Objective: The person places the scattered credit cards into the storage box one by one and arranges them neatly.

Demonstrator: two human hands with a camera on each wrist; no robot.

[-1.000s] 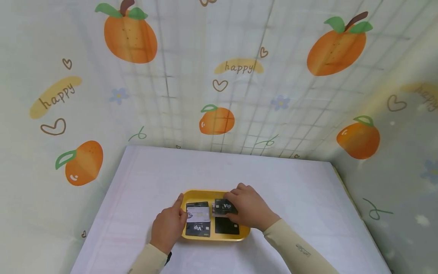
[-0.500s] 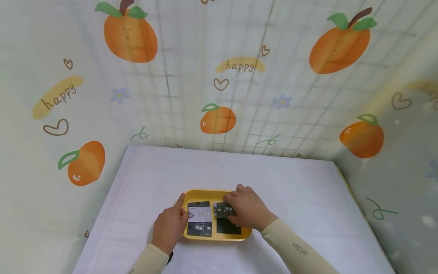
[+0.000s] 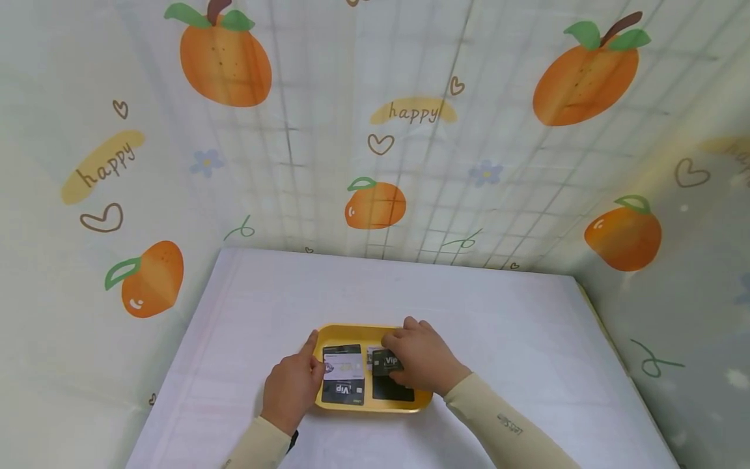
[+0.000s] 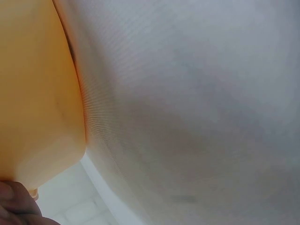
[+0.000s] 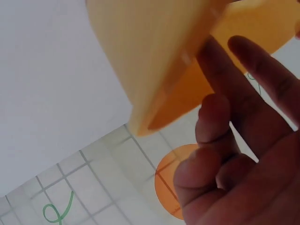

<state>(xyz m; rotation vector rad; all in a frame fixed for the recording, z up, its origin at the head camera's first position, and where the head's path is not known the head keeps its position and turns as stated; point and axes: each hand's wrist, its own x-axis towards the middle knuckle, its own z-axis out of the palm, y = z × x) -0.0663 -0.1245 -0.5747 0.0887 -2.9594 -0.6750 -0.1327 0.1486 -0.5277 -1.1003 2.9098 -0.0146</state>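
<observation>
A yellow tray (image 3: 369, 409) holds several cards in two overlapping groups. My left hand (image 3: 291, 389) holds the tray's left rim, index finger laid along it. In the left wrist view its curled fingers (image 4: 18, 206) are beside the tray's wall. On the tray's left, a white card (image 3: 343, 366) overlaps a black Vip card (image 3: 342, 392) whose lettering looks upside down. My right hand (image 3: 426, 357) pinches another black Vip card (image 3: 383, 365) between thumb and fingers and covers its right end. A pale card (image 3: 370, 354) peeks out behind it, and a plain black card (image 3: 391, 389) lies nearer.
The tray sits on a white-covered table (image 3: 498, 326). A hanging cloth (image 3: 316, 143) printed with oranges surrounds the table at the back and both sides. The right wrist view shows the tray's corner (image 5: 145, 117) close to the fingers.
The Vip card in my right hand has slid slightly nearer, over the plain black card, baring more of the pale card behind. My left hand stays on the rim.
</observation>
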